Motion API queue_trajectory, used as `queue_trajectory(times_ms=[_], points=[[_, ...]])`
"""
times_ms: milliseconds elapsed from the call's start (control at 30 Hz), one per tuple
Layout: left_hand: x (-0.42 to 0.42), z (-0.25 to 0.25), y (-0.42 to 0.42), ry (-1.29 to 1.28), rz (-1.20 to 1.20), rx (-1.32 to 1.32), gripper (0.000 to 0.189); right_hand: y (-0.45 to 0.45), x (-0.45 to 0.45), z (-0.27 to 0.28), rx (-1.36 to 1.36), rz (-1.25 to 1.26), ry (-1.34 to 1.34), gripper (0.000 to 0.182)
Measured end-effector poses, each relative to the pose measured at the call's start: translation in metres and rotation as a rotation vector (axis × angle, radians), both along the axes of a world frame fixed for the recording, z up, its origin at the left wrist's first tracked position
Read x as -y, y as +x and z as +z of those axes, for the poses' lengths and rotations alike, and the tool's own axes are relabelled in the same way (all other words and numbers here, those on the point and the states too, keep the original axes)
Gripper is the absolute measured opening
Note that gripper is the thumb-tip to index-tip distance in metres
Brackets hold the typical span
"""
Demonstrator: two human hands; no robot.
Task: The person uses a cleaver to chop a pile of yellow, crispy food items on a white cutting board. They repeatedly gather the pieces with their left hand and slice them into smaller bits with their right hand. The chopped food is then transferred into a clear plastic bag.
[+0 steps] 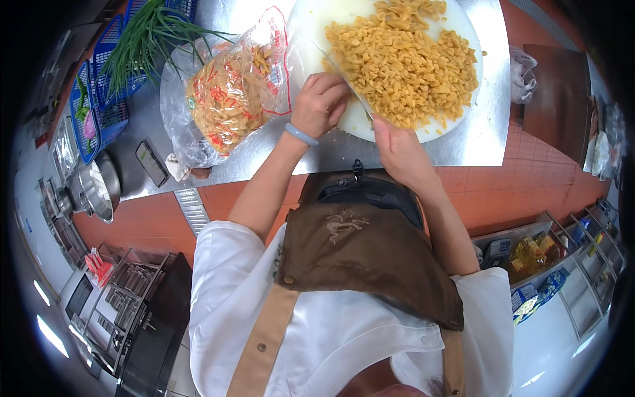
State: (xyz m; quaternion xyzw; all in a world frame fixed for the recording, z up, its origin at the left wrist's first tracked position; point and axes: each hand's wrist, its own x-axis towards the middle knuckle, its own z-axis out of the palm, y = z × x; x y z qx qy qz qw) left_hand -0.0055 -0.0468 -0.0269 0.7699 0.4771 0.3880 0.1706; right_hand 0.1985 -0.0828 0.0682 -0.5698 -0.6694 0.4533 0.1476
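My right hand point(401, 149) grips a knife point(358, 97), whose blade lies slantwise along the left edge of a heap of chopped yellow pickled vegetable point(414, 74). Curled fingers of my left hand point(322, 101) rest close to the blade on its left side; whether they pinch anything is hidden. A pale bangle point(301, 134) circles my left wrist. Under the heap is a round white cutting board point(310, 22). Larger uncut pieces point(412, 14) sit at its far side. Left of my hands, a clear plastic bag with red print point(223, 106) holds more yellow pieces.
Blue plastic baskets point(106, 121) with long green stalks point(149, 42) stand at the steel table's point(476, 154) far left. A phone point(151, 163), a crumpled white cloth point(176, 167) and steel bowls point(99, 186) are nearer. Bottles of yellow oil point(528, 255) stand at lower right.
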Motion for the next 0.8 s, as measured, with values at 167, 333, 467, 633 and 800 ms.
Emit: queue_trajectory(times_ms=[167, 333, 467, 633, 800], points=[[-0.005, -0.010, -0.008, -0.024, -0.057, 0.051, 0.025, -0.013, -0.034, 0.000, 0.041, -0.013, -0.131, 0.040], [-0.005, -0.004, -0.010, 0.027, -0.002, 0.068, 0.024, -0.002, -0.016, 0.014, -0.014, -0.018, -0.034, 0.042], [-0.004, -0.005, -0.010, 0.007, -0.003, 0.049, 0.024, -0.005, 0.001, 0.010, 0.001, -0.001, 0.030, 0.040], [-0.004, -0.003, -0.008, -0.009, 0.004, 0.010, 0.023, -0.021, -0.011, -0.019, 0.083, 0.049, 0.122, 0.040], [-0.008, -0.003, -0.018, -0.036, -0.035, 0.040, 0.023, -0.014, -0.029, 0.003, 0.006, -0.059, -0.159, 0.041]])
